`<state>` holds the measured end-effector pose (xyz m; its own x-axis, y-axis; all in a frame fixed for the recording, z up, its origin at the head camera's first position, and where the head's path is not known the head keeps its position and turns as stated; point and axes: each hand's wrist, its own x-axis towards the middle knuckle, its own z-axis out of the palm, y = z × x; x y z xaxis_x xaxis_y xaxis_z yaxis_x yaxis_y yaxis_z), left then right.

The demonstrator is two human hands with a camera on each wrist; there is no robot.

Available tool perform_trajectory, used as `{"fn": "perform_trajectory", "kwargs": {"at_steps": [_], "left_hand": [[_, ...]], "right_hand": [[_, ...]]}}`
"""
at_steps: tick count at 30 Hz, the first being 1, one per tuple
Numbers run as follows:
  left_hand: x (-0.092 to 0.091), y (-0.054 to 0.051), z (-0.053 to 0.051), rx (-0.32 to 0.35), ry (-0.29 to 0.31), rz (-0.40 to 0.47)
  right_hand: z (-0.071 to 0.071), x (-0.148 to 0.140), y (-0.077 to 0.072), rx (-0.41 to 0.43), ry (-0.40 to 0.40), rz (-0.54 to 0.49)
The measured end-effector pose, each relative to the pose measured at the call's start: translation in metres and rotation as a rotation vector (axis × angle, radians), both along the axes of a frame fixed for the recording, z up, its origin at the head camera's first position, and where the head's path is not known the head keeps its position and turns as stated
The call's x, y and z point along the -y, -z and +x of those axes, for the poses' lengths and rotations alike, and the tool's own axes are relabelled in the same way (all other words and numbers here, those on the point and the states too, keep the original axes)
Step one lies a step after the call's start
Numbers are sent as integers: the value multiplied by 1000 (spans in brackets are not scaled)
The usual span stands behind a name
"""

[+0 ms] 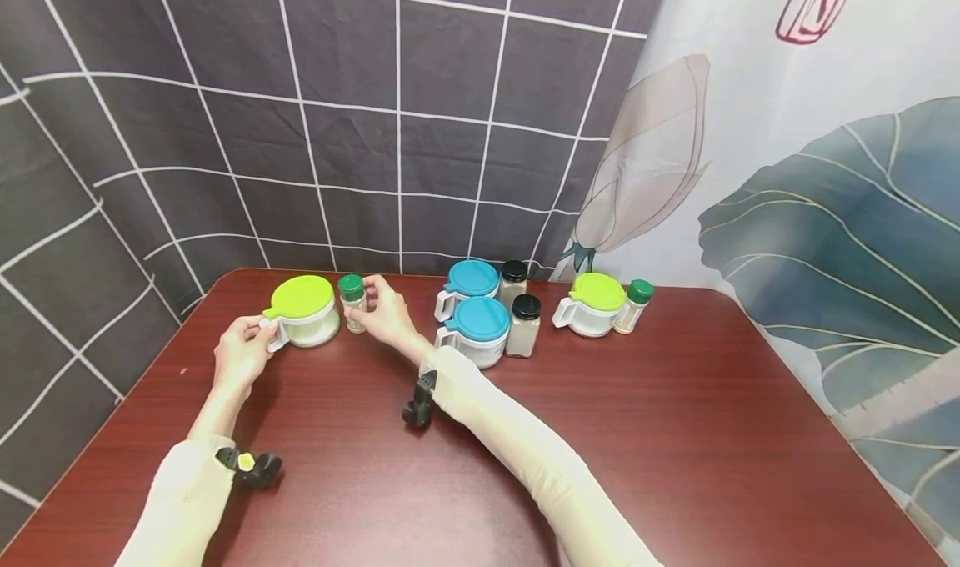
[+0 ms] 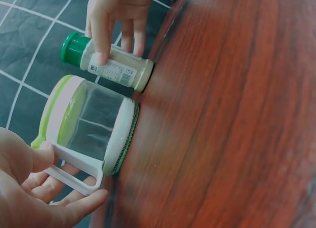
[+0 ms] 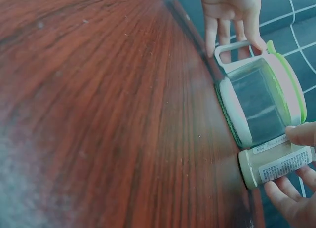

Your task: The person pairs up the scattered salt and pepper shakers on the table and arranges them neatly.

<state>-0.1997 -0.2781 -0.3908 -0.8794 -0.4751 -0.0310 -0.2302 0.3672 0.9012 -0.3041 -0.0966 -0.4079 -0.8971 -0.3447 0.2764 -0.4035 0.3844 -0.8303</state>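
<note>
Near the table's back left stands a clear seasoning jar (image 1: 313, 328) with a lime-green lid and white handle. My left hand (image 1: 242, 357) holds that handle between thumb and fingers, seen closely in the left wrist view. Just right of the jar is a spice bottle (image 1: 354, 304) with a green cap and pale contents. My right hand (image 1: 392, 315) grips its body, thumb on one side and fingers on the other. In the right wrist view, the label on the bottle (image 3: 276, 164) shows, and its base appears to be at the tabletop, close beside the jar (image 3: 256, 102).
Two blue-lidded jars (image 1: 480, 320) (image 1: 472, 278) stand mid-table with two black-capped square bottles (image 1: 523, 333) (image 1: 513, 282) beside them. Farther right, another lime-lidded jar (image 1: 592, 321) adjoins a green-capped bottle (image 1: 632, 310). A grey grid curtain (image 1: 450, 67) hangs behind the red-brown table (image 1: 420, 484).
</note>
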Motion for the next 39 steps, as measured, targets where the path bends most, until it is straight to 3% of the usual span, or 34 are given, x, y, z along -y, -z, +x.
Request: {"fn": "perform_trajectory", "kwargs": {"at_steps": [6, 21, 28, 39], "left_hand": [[0, 0, 1, 16, -10, -71], [-7, 4, 5, -7, -106, -111], [-8, 1, 10, -11, -103, -145], [-9, -8, 16, -36, -36, -88]], "right_hand": [[4, -3, -1, -25, 11, 38], [6, -8, -2, -52, 55, 88], [9, -12, -10, -65, 67, 121], [19, -20, -23, -108, 72, 142]]}}
